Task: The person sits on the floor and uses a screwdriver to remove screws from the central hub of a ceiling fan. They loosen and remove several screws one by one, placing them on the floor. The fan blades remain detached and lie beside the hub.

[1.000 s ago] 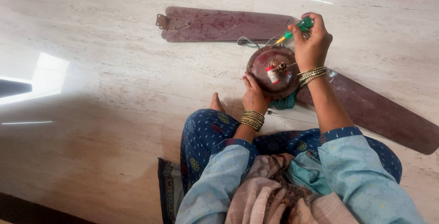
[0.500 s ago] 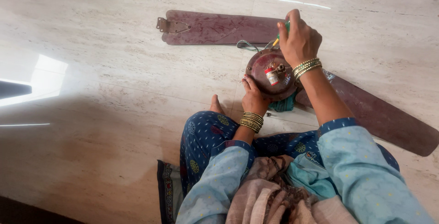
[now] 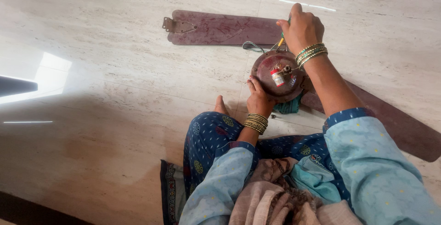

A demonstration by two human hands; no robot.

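Observation:
A round maroon ceiling-fan motor housing (image 3: 268, 71) lies on the marble floor in front of my crossed legs. On its top sit a small red-and-white cylinder (image 3: 277, 77) and a metal stub. My left hand (image 3: 258, 97) grips the housing's near rim. My right hand (image 3: 301, 28) is closed around a green-handled screwdriver (image 3: 281, 40), whose yellow neck and tip point down at the housing's far edge. Most of the handle is hidden in my fist.
One maroon fan blade (image 3: 216, 27) with a metal bracket lies behind the housing. Another blade (image 3: 395, 124) runs to the right under my forearm. Thin wires (image 3: 251, 46) trail from the housing, a green cloth (image 3: 288, 107) sits beneath it, and a small screw (image 3: 273, 115) is nearby.
My right hand swung over the housing's far edge and turned, hiding most of the green handle. My left hand stayed on the rim.

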